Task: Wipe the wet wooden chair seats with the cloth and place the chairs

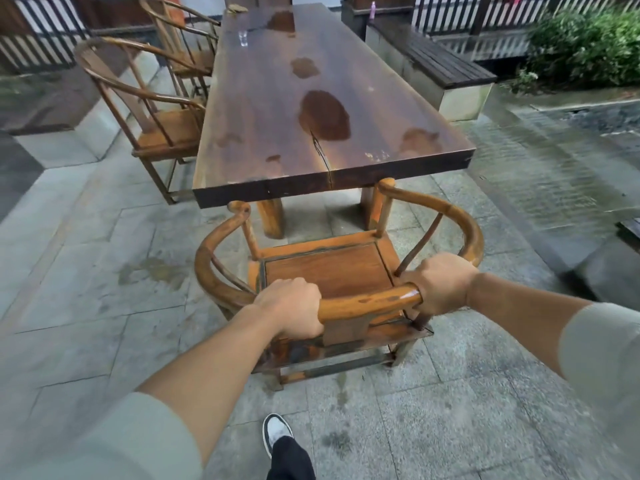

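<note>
A round-backed wooden chair point(332, 271) stands just before the near end of the long wooden table point(311, 168), its seat facing the table. My left hand point(294, 306) grips the curved top rail on its left part. My right hand point(440, 282) grips the same rail on its right part. The seat panel looks orange-brown with dark damp edges. Two more round-backed chairs stand along the table's left side, the nearer chair point(149, 109) and the farther chair point(183, 39). No cloth shows in my hands.
The tabletop carries several dark wet patches and a small glass point(243, 38) near its far end. A slatted bench point(436, 60) runs to the right of the table. Wet stone paving lies all round. My shoe point(275, 433) is behind the chair.
</note>
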A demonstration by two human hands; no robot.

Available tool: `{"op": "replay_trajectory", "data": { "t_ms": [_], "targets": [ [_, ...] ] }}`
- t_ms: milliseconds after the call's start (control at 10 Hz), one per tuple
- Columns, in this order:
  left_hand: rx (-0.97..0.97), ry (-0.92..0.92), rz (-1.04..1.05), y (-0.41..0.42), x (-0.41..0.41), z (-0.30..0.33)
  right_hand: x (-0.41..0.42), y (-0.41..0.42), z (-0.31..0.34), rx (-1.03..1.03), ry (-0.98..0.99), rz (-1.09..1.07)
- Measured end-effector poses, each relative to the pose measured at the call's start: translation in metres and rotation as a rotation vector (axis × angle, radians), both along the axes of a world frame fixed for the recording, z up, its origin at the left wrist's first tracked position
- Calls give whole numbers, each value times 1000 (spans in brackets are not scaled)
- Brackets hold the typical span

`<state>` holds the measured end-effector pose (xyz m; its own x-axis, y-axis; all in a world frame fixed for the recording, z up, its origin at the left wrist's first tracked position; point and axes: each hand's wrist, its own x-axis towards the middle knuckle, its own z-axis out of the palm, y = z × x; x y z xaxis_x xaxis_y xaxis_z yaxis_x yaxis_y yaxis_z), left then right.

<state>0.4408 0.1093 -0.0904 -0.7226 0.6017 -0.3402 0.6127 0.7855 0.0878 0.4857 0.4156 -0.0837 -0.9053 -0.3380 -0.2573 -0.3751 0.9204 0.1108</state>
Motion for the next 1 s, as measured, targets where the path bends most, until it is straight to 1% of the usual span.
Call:
{"op": "replay_trajectory", "data": {
  "t_ms": [200,300,500,600,700,800,900,1000],
  "targets": [
    [-24,-30,-11,5,-7,-3,-5,10,-5,-26,37,73],
    [-17,-33,-14,5,-10,-5,-5,11,-4,-49,40,65],
    [2,-9,0,5,-8,-7,-3,5,-3,-65,8,-26],
    [29,-15,-39,5,-8,-6,-6,-1,5,-109,-203,-120],
    [124,-208,-8,2,-9,-2,-22,-14,31,-55,-587,-201],
    [304,-383,144,-12,-28,11,-50,-54,50,-101,-706,-239],
    [305,-314,203,-41,-61,32,-81,-106,63,-237,-493,-169],
    [292,-234,226,-85,-96,55,-113,-153,73,-318,-346,-180]
  ]
}}
